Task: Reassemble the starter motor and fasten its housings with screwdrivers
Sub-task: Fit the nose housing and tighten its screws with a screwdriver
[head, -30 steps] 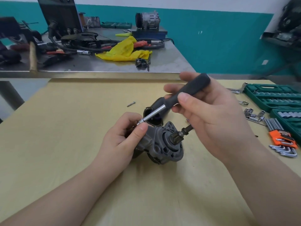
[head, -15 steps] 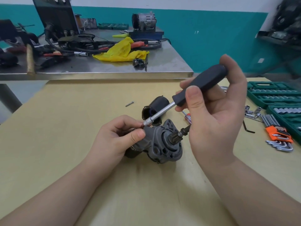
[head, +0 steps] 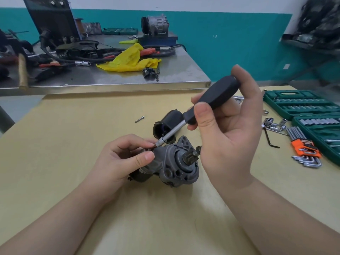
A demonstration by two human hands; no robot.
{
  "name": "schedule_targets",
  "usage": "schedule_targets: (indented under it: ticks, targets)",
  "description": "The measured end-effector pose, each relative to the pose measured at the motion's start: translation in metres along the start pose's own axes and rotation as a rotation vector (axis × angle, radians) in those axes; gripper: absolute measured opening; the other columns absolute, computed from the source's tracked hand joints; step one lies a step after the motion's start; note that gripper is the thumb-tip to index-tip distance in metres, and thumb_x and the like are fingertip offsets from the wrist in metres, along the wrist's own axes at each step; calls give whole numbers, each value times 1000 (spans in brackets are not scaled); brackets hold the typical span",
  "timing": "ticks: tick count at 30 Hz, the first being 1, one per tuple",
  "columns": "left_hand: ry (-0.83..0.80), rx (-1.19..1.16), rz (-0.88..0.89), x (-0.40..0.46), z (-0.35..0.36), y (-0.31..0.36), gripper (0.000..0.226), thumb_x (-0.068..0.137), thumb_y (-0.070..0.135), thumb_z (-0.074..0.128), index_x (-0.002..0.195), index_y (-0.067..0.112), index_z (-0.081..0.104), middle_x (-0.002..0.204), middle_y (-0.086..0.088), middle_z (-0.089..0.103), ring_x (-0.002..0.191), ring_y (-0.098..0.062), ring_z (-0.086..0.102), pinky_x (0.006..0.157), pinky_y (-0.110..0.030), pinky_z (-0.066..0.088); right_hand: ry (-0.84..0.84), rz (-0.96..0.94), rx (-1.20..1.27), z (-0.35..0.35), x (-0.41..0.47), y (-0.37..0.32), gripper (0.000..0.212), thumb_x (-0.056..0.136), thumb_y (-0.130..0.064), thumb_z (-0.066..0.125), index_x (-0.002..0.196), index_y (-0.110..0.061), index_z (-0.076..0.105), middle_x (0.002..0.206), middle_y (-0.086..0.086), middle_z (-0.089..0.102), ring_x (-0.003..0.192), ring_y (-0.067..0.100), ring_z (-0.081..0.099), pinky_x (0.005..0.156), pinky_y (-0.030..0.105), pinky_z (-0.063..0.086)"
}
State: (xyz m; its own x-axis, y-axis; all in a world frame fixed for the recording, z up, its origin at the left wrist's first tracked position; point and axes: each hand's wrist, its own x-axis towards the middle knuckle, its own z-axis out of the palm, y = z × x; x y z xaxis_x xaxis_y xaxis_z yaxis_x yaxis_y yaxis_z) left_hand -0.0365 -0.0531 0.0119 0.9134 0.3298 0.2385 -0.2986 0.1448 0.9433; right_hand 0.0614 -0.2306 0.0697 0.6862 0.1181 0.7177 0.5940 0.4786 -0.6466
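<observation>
The grey starter motor (head: pixel 174 166) lies on the wooden table (head: pixel 73 144), its pinion shaft pointing right. My left hand (head: pixel 121 159) grips the motor's rear body, thumb and fingers curled near the bit. My right hand (head: pixel 228 133) holds a black-handled screwdriver (head: pixel 215 96) between thumb and fingers. Its silver shaft slants down-left and the tip meets the top of the motor housing by my left fingertips. A black cylindrical housing (head: pixel 165 126) lies open just behind the motor. A loose screw (head: pixel 139 119) rests farther left on the table.
Green socket cases (head: pixel 301 105) sit at the right with loose sockets (head: pixel 274 124), a black hex key (head: pixel 270 138) and an orange hex key set (head: pixel 305 150). A steel bench (head: pixel 180 70) behind holds a yellow rag (head: pixel 130 59), cables and a compressor (head: pixel 154 24).
My right hand raised the screwdriver handle higher and shifted its grip, with the fingers opening around the handle. The tip stays at the top of the motor. My left hand keeps its hold.
</observation>
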Motion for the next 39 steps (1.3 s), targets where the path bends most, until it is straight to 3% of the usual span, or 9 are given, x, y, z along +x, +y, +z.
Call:
schedule_targets:
  ticks: [19, 25, 28, 31, 34, 39]
  targets:
    - [26, 14, -21, 2, -1, -3, 36, 71, 45, 99, 91, 22, 81, 115, -11, 81, 101, -26, 78, 82, -31, 62, -9, 6, 29, 1, 1, 3, 58, 100, 0, 68, 146, -24, 41, 100, 17, 73, 87, 24, 73, 75, 34, 61]
    - [45, 31, -39, 3, -1, -5, 40, 69, 48, 99, 92, 21, 79, 121, -19, 78, 104, -35, 76, 86, -39, 63, -23, -16, -5, 10, 10, 3, 61, 96, -8, 76, 144, -29, 44, 85, 17, 62, 76, 20, 63, 72, 32, 54]
    - [66, 34, -63, 3, 0, -4, 44, 65, 51, 100, 90, 22, 78, 122, -19, 77, 104, -32, 75, 84, -35, 62, -34, -3, 39, 15, 12, 4, 53, 103, -9, 65, 149, -26, 43, 89, 19, 62, 84, 20, 65, 78, 32, 54]
    - [82, 35, -68, 3, 1, -4, 47, 63, 53, 101, 89, 22, 78, 122, -17, 78, 103, -28, 75, 81, -30, 62, -80, -8, 101, 12, 10, 3, 51, 111, -5, 45, 159, -17, 34, 110, 23, 69, 103, 30, 70, 90, 31, 56]
    - [96, 49, -71, 3, 1, -5, 50, 64, 55, 99, 91, 19, 78, 122, -19, 77, 102, -30, 74, 80, -34, 61, -87, -15, 104, 13, 9, 1, 50, 110, -1, 47, 157, -17, 36, 111, 17, 70, 96, 36, 73, 89, 35, 59]
    - [112, 85, -63, 1, 2, -6, 43, 72, 49, 95, 94, 16, 77, 116, -29, 73, 96, -35, 70, 82, -46, 55, -15, -43, 78, 16, 13, 2, 48, 102, 2, 64, 141, -19, 46, 87, 10, 62, 78, 3, 67, 78, 16, 55]
